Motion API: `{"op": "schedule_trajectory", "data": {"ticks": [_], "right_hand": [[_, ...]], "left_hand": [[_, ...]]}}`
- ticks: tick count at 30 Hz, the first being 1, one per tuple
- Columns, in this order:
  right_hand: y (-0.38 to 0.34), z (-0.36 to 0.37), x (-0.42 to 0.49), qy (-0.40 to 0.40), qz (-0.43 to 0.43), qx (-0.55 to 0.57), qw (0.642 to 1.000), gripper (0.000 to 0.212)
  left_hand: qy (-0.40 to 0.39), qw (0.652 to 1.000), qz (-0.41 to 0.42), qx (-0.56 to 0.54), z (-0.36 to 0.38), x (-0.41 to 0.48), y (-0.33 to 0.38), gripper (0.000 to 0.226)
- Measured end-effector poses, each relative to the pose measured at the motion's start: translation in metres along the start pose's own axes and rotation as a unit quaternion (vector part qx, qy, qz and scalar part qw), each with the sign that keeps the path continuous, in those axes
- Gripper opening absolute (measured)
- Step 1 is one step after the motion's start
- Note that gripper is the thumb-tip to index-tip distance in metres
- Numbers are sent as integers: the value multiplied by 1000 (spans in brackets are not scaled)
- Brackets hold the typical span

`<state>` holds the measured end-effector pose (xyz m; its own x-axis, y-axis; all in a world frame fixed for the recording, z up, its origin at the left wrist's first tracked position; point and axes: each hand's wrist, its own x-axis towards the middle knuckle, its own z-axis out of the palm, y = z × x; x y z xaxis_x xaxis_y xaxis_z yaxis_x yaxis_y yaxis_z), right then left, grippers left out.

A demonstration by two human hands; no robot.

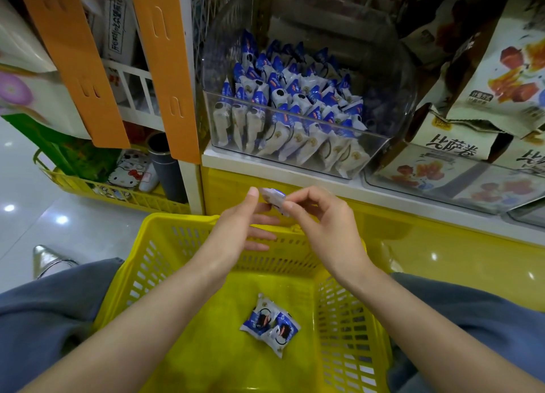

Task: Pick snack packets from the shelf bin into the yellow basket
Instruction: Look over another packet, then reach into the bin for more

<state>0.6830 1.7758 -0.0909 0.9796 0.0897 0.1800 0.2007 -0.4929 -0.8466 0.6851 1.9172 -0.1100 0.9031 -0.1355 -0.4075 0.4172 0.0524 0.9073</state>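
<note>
- Both hands are up over the far rim of the yellow basket (177,220), and between them is one snack packet (272,199), blue and white, in the air just below the shelf edge.
- The right hand (321,218) has its fingers curled, with thumb and forefinger pinching the packet's right end.
- The left hand (244,221) meets the other end: thumb upright against it, forefinger underneath, so it pinches too. Its other three fingers stretch out straight towards the right hand.
- Down on the basket floor lie two packets (269,324), side by side and touching, near the middle.
- The basket sits between the person's knees, in blue trousers (44,319).
- Straight ahead is the clear shelf bin (383,144) on the white shelf (265,165), with a heap of matching packets (295,97) in it, some standing in a row against the front wall.
- To the right of the bin are large printed paper bags (501,68), stacked and leaning.
- On the left, two orange strips (73,53) hang down in front of the shelving.
- On the floor at the left is a second yellow basket (118,195) holding mixed goods, and nearer the person a silver pointed shoe (47,260).
</note>
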Motion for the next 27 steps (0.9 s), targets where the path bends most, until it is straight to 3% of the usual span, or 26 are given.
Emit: {"op": "schedule_trajectory", "data": {"ticks": [4, 7, 9, 12, 16, 18, 21, 27], "right_hand": [[0, 1, -4, -36, -118, -130, 984, 4], [1, 3, -5, -62, -138, -172, 973, 9], [2, 5, -6, -55, -95, -142, 984, 15], [4, 9, -2, -17, 46, -30, 998, 26], [5, 8, 6, -51, 195, 106, 974, 27], [4, 8, 6, -63, 215, 152, 963, 27], [2, 9, 4, -49, 215, 172, 960, 18], [4, 12, 2, -42, 227, 208, 950, 13]], "left_hand": [[-9, 988, -39, -148, -5, 2, 2, 41], [34, 988, -5, -151, -4, 4, 3, 26], [59, 990, 15, -130, -4, 4, 2, 26], [63, 992, 35, -102, -3, 3, 1, 27], [31, 996, 56, -66, 2, 1, 1, 23], [57, 993, 107, 10, 4, 1, -1, 24], [94, 963, 205, 148, 6, 2, -8, 43], [65, 945, 241, 211, 5, 2, -13, 51]]}}
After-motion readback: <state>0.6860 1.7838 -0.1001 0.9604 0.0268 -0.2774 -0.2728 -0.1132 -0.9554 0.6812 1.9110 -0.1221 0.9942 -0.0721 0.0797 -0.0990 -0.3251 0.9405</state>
